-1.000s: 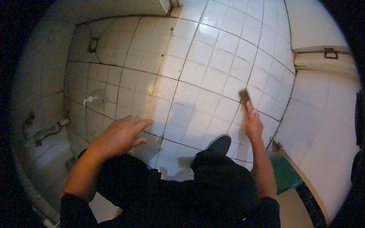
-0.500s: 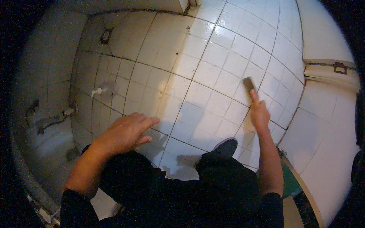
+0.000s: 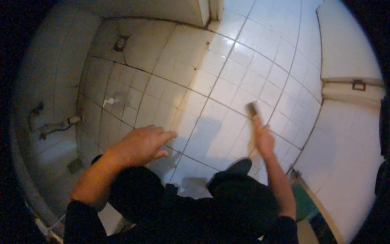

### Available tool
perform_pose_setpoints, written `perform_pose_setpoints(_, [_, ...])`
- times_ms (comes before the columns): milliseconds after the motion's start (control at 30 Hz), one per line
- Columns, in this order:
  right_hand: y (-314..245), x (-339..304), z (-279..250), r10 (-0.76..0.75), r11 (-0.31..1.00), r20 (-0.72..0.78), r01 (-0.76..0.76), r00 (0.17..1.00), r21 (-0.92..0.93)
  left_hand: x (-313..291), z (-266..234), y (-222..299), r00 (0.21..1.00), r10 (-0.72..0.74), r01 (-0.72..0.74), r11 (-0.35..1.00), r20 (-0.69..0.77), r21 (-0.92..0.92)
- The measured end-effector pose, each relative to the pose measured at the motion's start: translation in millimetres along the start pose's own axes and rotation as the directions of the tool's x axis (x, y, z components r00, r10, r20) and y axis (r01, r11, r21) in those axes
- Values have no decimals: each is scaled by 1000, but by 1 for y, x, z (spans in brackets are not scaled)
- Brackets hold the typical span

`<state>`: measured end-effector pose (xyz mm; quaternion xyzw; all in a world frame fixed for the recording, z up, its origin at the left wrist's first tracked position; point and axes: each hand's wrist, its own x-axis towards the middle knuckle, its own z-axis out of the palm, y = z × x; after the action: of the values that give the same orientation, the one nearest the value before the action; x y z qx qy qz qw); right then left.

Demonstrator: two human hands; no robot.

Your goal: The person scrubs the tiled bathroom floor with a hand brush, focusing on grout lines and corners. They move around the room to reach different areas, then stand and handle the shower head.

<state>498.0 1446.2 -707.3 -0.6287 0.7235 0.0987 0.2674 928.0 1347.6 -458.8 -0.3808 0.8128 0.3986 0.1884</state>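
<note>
The right hand [image 3: 263, 138] is closed around a small dark brush [image 3: 252, 109], which sticks out past the fingertips toward 11 o'clock and presses on the white tiled floor [image 3: 227, 77]. Only the brush's far end shows; the part inside the fist is hidden, and motion blur softens both hand and brush. The brush sits near the middle right of the floor, on a tile at about 2 o'clock from the dark shoe [image 3: 239, 166] below it.

The left hand [image 3: 142, 143] holds nothing. Its fingers are spread loosely and point toward 3 o'clock, above the knee of the dark trousers [image 3: 134, 191]; whether it rests on the knee or hovers is unclear. It is well apart from the brush, at about 8 o'clock from it.

A round floor drain [image 3: 119, 43] lies far off at 10 o'clock, near the wall corner.
</note>
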Motion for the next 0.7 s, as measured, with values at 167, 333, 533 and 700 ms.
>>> perform_pose_setpoints(167, [0,18,-25,-44,996,-56,39,997,-82,7,-8,13,998,14,-13,1000,-62,13])
perform_pose_setpoints(333, [-8,56,-20,-6,998,-177,-4,984,-56,8,7,4,995,73,-71,997,-62,31])
perform_pose_setpoints(533, [-89,43,-39,-260,963,74,264,963,-55,-3,6,10,995,5,-1,999,-104,36])
perform_pose_setpoints(700, [-20,127,-73,13,992,-401,38,916,118,-15,9,6,998,5,-3,1000,-65,27])
